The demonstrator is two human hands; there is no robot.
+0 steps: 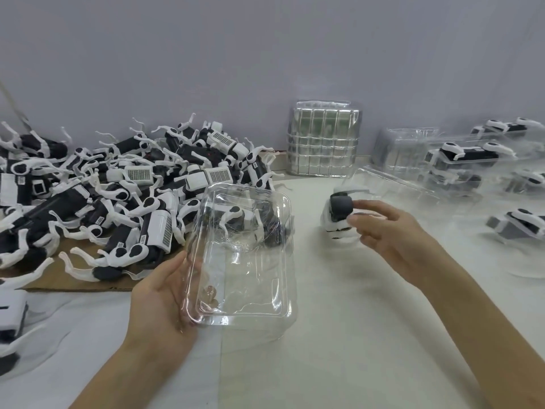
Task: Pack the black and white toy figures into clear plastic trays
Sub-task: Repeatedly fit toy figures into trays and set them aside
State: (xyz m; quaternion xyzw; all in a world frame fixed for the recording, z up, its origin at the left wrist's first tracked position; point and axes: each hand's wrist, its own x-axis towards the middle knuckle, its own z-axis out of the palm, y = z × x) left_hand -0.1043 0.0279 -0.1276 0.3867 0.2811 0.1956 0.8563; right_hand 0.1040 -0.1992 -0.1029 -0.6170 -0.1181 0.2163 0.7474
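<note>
My left hand (160, 293) holds a clear plastic tray (244, 255) by its left edge, tilted up above the table, with nothing in it. My right hand (386, 231) pinches a black and white toy figure (339, 214) at centre right, in the air to the right of the tray and blurred. A big heap of black and white toy figures (124, 184) lies to the left, partly on brown cardboard (79, 278). Part of the heap shows through the tray's far end.
A stack of clear trays (324, 140) stands at the back against the grey wall. Packed trays with figures (466, 160) lie at the right, some stacked. Another figure (11, 314) sits at the left edge. The table is white.
</note>
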